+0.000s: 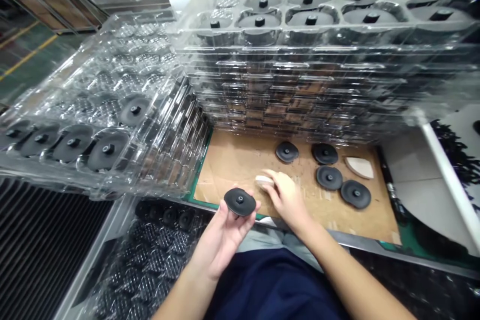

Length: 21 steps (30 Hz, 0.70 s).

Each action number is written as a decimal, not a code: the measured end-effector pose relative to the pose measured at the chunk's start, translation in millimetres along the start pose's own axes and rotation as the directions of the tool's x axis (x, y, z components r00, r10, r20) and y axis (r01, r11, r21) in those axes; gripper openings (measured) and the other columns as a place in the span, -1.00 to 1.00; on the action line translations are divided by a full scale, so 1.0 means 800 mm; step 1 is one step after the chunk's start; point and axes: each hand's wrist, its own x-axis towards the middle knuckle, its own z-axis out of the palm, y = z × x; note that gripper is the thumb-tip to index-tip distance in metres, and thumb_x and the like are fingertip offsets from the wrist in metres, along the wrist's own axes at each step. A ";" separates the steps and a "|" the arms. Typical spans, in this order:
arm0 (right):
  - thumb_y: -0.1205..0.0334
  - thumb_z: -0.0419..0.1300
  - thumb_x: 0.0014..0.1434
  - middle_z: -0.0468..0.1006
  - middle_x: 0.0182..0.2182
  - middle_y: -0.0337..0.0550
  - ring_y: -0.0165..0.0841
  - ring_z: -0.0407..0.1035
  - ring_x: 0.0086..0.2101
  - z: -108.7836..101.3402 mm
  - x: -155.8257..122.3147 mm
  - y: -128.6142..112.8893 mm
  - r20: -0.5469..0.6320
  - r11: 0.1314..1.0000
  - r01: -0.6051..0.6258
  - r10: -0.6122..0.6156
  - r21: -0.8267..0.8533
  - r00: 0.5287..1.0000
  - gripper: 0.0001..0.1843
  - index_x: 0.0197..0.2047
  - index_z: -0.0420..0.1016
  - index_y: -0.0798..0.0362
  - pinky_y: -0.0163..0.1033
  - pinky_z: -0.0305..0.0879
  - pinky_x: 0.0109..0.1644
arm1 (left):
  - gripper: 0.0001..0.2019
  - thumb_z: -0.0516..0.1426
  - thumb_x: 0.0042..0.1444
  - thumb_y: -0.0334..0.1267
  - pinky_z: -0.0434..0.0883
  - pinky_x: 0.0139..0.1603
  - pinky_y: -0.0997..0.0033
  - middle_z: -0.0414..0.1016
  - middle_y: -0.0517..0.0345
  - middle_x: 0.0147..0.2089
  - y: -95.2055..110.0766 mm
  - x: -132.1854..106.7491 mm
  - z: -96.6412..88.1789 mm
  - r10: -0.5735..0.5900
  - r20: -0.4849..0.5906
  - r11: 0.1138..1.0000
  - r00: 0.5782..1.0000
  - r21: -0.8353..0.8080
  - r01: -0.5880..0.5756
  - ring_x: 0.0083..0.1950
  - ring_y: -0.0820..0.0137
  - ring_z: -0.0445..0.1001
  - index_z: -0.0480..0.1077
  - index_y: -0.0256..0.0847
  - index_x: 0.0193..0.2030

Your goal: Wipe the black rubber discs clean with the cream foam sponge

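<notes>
My left hand (222,242) holds a black oval disc (233,206) by its edges, with the disc's short hollow stub facing up. Just right of it, my right hand (290,202) pinches a small off-white piece (264,180), whose kind I cannot make out. On the cardboard (236,152) beyond my right hand lie several similar black discs (324,153), stubs up. An off-white pad (360,167) with one curved side rests near the cardboard's right end.
A tall stack of clear plastic trays (270,85) rises behind the cardboard, discs in its top pockets. Another tray stack (176,145) stands left, partly filled. More pocketed trays (146,255) sit low by my left forearm. A white-edged bin (446,175) borders the right.
</notes>
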 end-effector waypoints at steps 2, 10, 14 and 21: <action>0.23 0.01 0.28 0.55 -0.17 -0.02 -0.24 0.40 -0.21 -0.008 -0.014 0.002 -0.011 0.998 0.003 -0.003 0.059 1.000 -0.70 0.01 0.43 0.07 -0.10 0.34 -0.08 | -0.41 0.19 0.05 -0.06 0.38 0.13 0.28 0.47 0.04 0.11 -0.003 0.001 0.005 0.018 0.005 0.999 1.000 0.042 -0.018 0.07 0.22 0.49 0.18 -0.03 0.23; 0.17 0.04 0.25 0.59 -0.30 -0.11 -0.34 0.45 -0.38 -0.063 -0.033 -0.022 -0.132 0.967 -0.121 0.154 0.225 0.979 -0.76 -0.16 0.50 0.04 -0.27 0.37 -0.35 | -0.41 0.31 -0.09 -0.13 0.32 0.19 0.18 0.46 -0.02 0.11 -0.018 0.007 0.042 0.015 0.094 0.975 0.995 0.218 -0.035 0.09 0.19 0.46 0.32 -0.16 0.11; 0.29 0.03 0.26 0.54 -0.21 -0.12 -0.34 0.43 -0.22 -0.111 -0.029 -0.084 -0.225 0.951 0.046 0.025 0.305 0.974 -0.77 -0.05 0.42 0.03 -0.27 0.37 -0.18 | -0.45 0.35 -0.17 -0.15 0.43 0.01 0.36 0.55 0.03 -0.07 -0.027 0.007 0.064 -0.018 0.159 0.958 0.987 0.286 -0.028 -0.02 0.24 0.50 0.41 -0.20 0.02; 0.42 0.04 0.23 0.52 -0.33 -0.17 -0.40 0.43 -0.32 -0.127 -0.025 -0.107 -0.052 0.958 0.135 -0.126 0.254 0.991 -0.79 -0.15 0.46 0.06 -0.33 0.36 -0.22 | -0.60 0.36 -0.17 -0.28 0.46 -0.14 0.49 0.58 0.10 -0.19 -0.031 0.002 0.073 -0.021 0.116 0.938 0.993 0.347 -0.021 -0.11 0.32 0.53 0.47 -0.18 -0.12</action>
